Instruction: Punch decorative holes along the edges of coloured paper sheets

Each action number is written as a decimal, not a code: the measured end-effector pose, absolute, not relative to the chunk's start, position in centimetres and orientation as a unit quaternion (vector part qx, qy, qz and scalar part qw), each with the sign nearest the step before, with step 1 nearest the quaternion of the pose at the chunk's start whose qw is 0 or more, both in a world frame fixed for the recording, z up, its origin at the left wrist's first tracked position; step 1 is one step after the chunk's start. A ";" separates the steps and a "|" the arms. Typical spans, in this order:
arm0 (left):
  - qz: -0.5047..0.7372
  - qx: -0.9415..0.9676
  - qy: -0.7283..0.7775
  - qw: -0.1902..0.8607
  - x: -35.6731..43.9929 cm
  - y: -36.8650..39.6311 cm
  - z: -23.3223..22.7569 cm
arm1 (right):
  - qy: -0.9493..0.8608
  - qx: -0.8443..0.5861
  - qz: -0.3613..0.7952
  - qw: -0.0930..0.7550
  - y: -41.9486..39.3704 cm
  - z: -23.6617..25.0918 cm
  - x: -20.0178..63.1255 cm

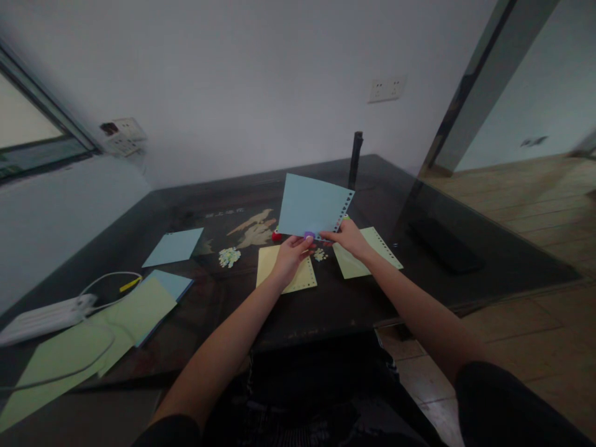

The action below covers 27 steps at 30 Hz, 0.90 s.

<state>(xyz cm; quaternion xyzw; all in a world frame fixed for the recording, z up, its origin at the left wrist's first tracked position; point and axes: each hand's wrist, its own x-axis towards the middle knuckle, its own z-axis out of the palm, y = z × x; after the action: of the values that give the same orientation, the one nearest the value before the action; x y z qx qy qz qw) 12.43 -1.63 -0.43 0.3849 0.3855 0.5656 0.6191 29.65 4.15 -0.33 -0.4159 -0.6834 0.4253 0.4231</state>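
A light blue sheet of paper (313, 202) is held up over the desk, with a row of punched holes along its right edge. My left hand (292, 253) is closed on a small purple paper punch (309, 235) at the sheet's lower edge, its thumb on top. My right hand (348, 237) pinches the sheet near its lower right corner. Just left of the sheet sits a small red punch (277, 236). Part of a yellow-green object (346, 217) shows behind my right hand. Beneath my hands lie a yellow sheet (267, 264) and a pale green sheet (349, 266), both with punched edges.
Small paper cut-outs lie in a pile (229, 256) and a smaller pile (320, 254). To the left are a blue sheet (174, 245), stacked green paper (153, 304) and a white power strip (46, 318) with its cable. A dark flat object (447, 246) lies right on the dark desk (223, 310).
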 end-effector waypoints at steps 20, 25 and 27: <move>0.563 0.389 0.383 0.620 12.5 -1.6 -0.6 | -0.691 -0.422 0.414 0.415 4.0 -0.3 29.6; 0.562 0.388 0.386 0.620 12.5 -1.6 -0.6 | -0.691 -0.420 0.417 0.416 3.9 -0.3 29.6; 0.561 0.388 0.387 0.620 12.5 -1.6 -0.5 | -0.691 -0.418 0.412 0.423 3.8 -0.2 29.5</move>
<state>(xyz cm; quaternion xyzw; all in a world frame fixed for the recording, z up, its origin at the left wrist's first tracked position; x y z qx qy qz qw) 12.55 -1.65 -0.53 0.3877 0.3870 0.5612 0.6205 29.50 3.79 -0.20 -0.4177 -0.6905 0.4122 0.4228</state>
